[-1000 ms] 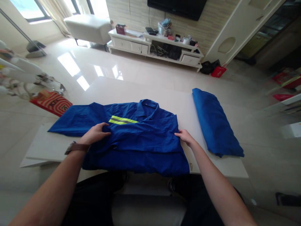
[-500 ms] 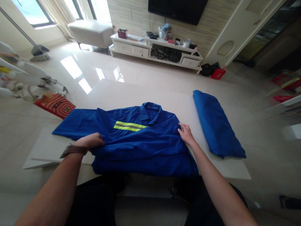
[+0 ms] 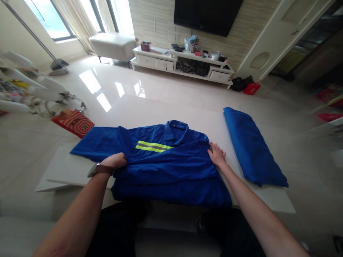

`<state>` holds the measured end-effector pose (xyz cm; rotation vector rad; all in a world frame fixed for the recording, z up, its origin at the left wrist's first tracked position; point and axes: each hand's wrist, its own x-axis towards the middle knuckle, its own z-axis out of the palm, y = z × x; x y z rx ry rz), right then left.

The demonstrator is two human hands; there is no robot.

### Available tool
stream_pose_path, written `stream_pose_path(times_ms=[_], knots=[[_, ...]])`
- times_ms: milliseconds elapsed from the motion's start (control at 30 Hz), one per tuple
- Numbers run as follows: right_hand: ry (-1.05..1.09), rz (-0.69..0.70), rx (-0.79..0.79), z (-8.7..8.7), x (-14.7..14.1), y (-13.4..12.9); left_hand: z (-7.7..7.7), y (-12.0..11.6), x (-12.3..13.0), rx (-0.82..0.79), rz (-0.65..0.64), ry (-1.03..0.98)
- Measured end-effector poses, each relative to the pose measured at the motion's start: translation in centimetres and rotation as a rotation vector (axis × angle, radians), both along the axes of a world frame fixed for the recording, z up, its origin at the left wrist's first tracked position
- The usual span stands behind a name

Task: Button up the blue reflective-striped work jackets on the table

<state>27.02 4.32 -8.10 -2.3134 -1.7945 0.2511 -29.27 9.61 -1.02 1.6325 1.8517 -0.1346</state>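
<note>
A blue work jacket (image 3: 166,167) lies on the white table, its collar pointing away from me and a yellow-green reflective strip with a grey middle across the chest. One sleeve stretches out to the left; a flap of cloth is folded across the front, covering part of the strip. My left hand (image 3: 118,160), with a watch at the wrist, is closed on the cloth at the jacket's left side. At the right shoulder edge, my right hand (image 3: 217,154) touches the fabric with its fingers extended and apart. The jacket's lower part hangs at the table's near edge.
To the right on the white table (image 3: 198,110) lies a folded blue garment (image 3: 253,146). A red paper bag (image 3: 73,122) stands beyond the left sleeve. Farther back are a low TV cabinet (image 3: 158,63), a padded bench (image 3: 114,46) and a wall-mounted TV (image 3: 207,16).
The view has tilted slightly, shifting everything right and down. My right hand's fingers have come down along the shoulder edge. My left hand keeps its hold on the jacket.
</note>
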Motion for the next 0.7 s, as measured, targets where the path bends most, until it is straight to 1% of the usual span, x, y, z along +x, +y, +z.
stream_pose_path(times_ms=[33, 100, 167, 200, 267, 367, 433, 500, 567, 633, 667, 700], knots=[[0.007, 0.007, 0.044, 0.2, 0.1, 0.7, -0.2, 0.1, 0.1, -0.043, -0.042, 0.034], [0.016, 0.115, 0.09, 0.4, 0.1, 2.2, -0.6, 0.3, 0.0, -0.122, -0.113, 0.102], [-0.003, 0.262, 0.053, 0.1, -0.1, 3.5, -1.1, 0.5, -0.1, -0.122, -0.136, 0.122], [-0.022, 0.302, 0.023, -0.3, -0.2, 4.1, -1.3, 0.6, -0.2, -0.111, -0.14, 0.119], [-0.068, 0.295, -0.012, -1.0, 0.0, 5.2, -1.5, 0.8, -0.3, -0.058, -0.127, 0.092], [-0.123, 0.229, -0.013, -1.5, 1.4, 7.4, -1.3, 1.0, 0.4, 0.097, -0.057, 0.004], [-0.178, 0.18, -0.03, -1.0, 2.7, 9.4, -0.9, 1.2, 1.2, 0.146, 0.04, -0.097], [-0.235, 0.144, -0.052, 0.1, 3.2, 11.3, -0.5, 1.2, 2.1, 0.084, 0.183, -0.262], [-0.263, 0.107, -0.058, 1.5, 2.6, 12.5, -0.1, 1.1, 2.9, -0.005, 0.288, -0.452], [-0.268, 0.076, -0.019, 2.7, 0.5, 12.1, 0.3, 1.0, 3.5, -0.003, 0.312, -0.577], [-0.272, 0.089, 0.019, 3.3, -0.9, 11.1, 0.6, 1.0, 3.7, 0.028, 0.304, -0.608], [-0.277, 0.155, 0.066, 3.7, -2.3, 9.7, 0.9, 0.9, 3.9, 0.062, 0.297, -0.63]])
